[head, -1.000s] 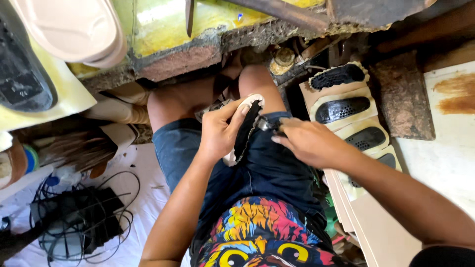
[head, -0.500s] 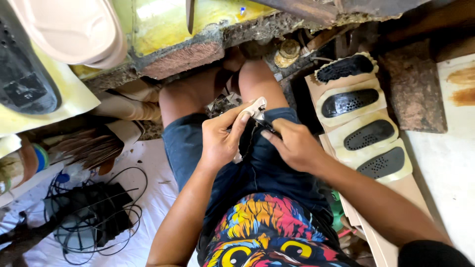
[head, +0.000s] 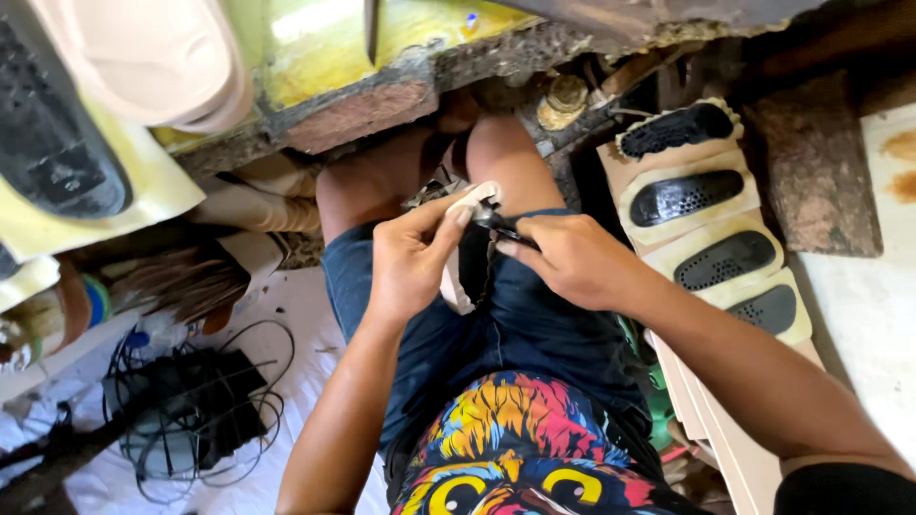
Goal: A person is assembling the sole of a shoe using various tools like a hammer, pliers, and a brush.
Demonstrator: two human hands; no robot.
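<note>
My left hand [head: 412,256] pinches a pale, beige strip of sole material [head: 474,198] over my lap, its end sticking up between thumb and forefinger. My right hand [head: 563,257] holds a small dark tool [head: 498,223] whose tip touches the strip's edge. Both hands meet above my dark blue shorts [head: 515,334]; my bare knees point toward a rough workbench edge [head: 358,114].
A row of cream insoles with black perforated pads [head: 711,224] lies at the right on stacked boards. A black wire fan guard [head: 186,405] rests on white cloth at lower left. Pale shoe lasts [head: 143,57] hang at top left. A brown block [head: 816,167] sits at far right.
The hands stay together on the strip; the right hand has shifted slightly along its edge with the tool. The view has drifted a little.
</note>
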